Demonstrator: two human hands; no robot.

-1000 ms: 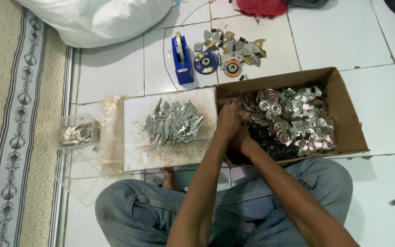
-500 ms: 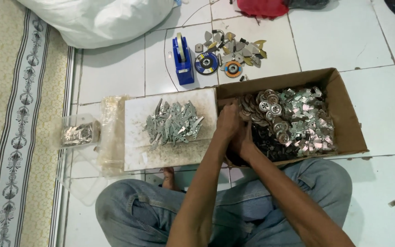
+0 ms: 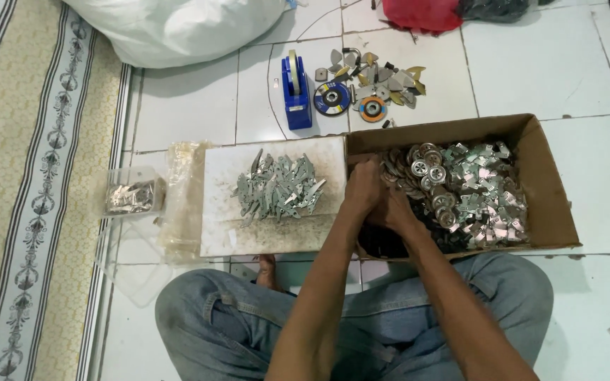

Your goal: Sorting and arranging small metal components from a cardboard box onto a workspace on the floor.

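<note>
Since earlier: my hands are barely shifting | left hand [image 3: 363,185] and right hand [image 3: 393,209] are pressing together at the cardboard box [image 3: 545,212] centre-frame, grip contents untellable | I'm keeping wrists low, steady.

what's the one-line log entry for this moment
hands: left hand and right hand together over cardboard box | beside: white board with metal pieces | held item: unclear

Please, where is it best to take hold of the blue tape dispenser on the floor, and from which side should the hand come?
Probably grip the blue tape dispenser across its two long flat sides, near the middle, coming from above. It stands upright and narrow on the tile, with free floor to its left; the grinding disc lies close on its right, so a sideways approach there looks cramped.
</note>
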